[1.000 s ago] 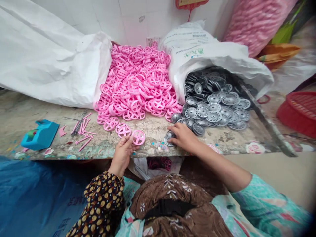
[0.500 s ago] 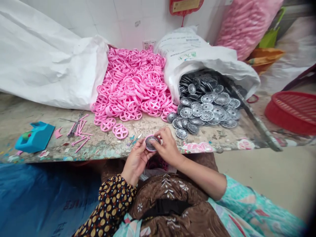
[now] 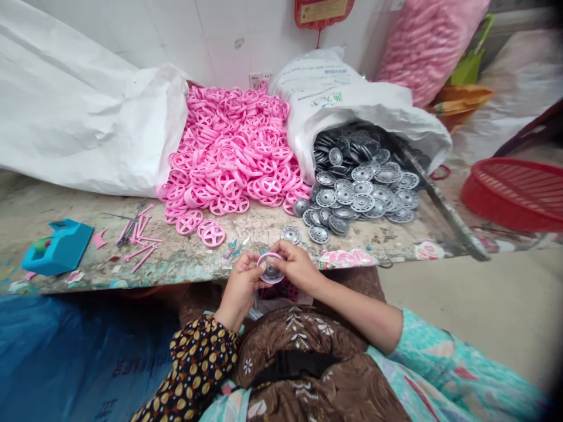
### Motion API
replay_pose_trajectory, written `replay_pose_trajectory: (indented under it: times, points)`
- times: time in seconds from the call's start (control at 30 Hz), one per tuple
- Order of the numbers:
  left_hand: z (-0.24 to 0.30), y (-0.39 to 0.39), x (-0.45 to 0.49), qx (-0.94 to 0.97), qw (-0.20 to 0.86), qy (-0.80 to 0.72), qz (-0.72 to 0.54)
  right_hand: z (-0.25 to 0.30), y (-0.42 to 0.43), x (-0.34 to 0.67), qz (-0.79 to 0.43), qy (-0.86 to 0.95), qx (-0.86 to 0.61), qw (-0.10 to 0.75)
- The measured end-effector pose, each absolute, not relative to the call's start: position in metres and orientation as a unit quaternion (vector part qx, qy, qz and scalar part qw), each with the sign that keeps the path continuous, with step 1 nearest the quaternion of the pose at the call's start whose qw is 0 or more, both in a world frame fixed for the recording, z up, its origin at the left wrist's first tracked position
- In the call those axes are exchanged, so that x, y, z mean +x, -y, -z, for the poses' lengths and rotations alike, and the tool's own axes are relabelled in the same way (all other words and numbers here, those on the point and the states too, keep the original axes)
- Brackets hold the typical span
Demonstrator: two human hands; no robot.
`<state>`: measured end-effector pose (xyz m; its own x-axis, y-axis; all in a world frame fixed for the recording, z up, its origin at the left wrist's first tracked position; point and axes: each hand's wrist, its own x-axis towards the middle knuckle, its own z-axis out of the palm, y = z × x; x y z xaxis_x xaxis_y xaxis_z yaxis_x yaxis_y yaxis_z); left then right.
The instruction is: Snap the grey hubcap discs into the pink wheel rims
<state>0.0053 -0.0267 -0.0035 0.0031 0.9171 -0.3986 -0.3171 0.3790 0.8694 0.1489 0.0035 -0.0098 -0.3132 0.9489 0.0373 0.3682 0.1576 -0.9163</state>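
My left hand [image 3: 241, 284] and my right hand [image 3: 298, 266] meet at the table's front edge, both closed on one pink wheel [image 3: 270, 271] with a silver hubcap set in it. Behind them a heap of pink wheels [image 3: 233, 155] spills from a white sack [image 3: 88, 111]. A heap of silver hubcaps [image 3: 360, 181] spills from a second white sack [image 3: 347, 94]. Two loose hubcaps [image 3: 291, 235] lie just beyond my right hand, and two loose pink wheels [image 3: 213, 234] lie to the left of my hands.
A blue plastic part [image 3: 59, 246] and several pink sticks [image 3: 138, 234] lie at the left on the worn table [image 3: 65, 199]. A red basket [image 3: 519, 193] stands at the right. A blue tarp [image 3: 65, 351] covers the floor at the lower left.
My right hand took a silver hubcap from the table and brought it to the pink wheel in my left hand. Both hands drew back to the table's edge, pressing the two together.
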Motion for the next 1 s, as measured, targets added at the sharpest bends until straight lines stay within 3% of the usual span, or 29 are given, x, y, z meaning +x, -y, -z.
replay_pose_trajectory:
  times: [0.1, 0.2, 0.33, 0.47, 0.6, 0.73, 0.8, 0.9, 1.0]
  points:
    - [0.008, 0.023, -0.014, 0.397, 0.563, -0.585, -0.428, 0.016, 0.007, 0.156, -0.394, 0.752, -0.479, 0.224]
    - [0.012, 0.013, -0.046, 0.511, 0.348, -0.66, -0.428, 0.011, 0.021, 0.166, -0.286, 0.838, -0.443, 0.14]
    - [0.014, -0.006, -0.085, 0.604, 0.037, -0.731, -0.316, -0.001, 0.013, 0.174, -0.154, 0.871, -0.449, 0.125]
    - [0.017, -0.025, -0.097, 0.627, -0.064, -0.745, -0.216, -0.011, -0.022, 0.178, -0.028, 0.857, -0.506, 0.094]
    - [0.021, -0.039, -0.101, 0.67, -0.057, -0.72, -0.17, -0.015, -0.043, 0.178, 0.006, 0.858, -0.513, 0.019]
    - [0.02, -0.04, -0.104, 0.671, -0.001, -0.691, -0.268, -0.013, -0.052, 0.183, -0.027, 0.869, -0.495, 0.007]
    - [0.017, -0.034, -0.098, 0.612, 0.1, -0.689, -0.376, -0.012, -0.06, 0.188, -0.071, 0.86, -0.505, 0.013]
    - [0.012, -0.02, -0.076, 0.416, 0.37, -0.632, -0.54, -0.013, -0.07, 0.193, -0.152, 0.829, -0.535, 0.054]
    - [0.01, -0.004, -0.046, 0.243, 0.604, -0.52, -0.554, -0.015, -0.07, 0.187, -0.26, 0.781, -0.533, 0.195]
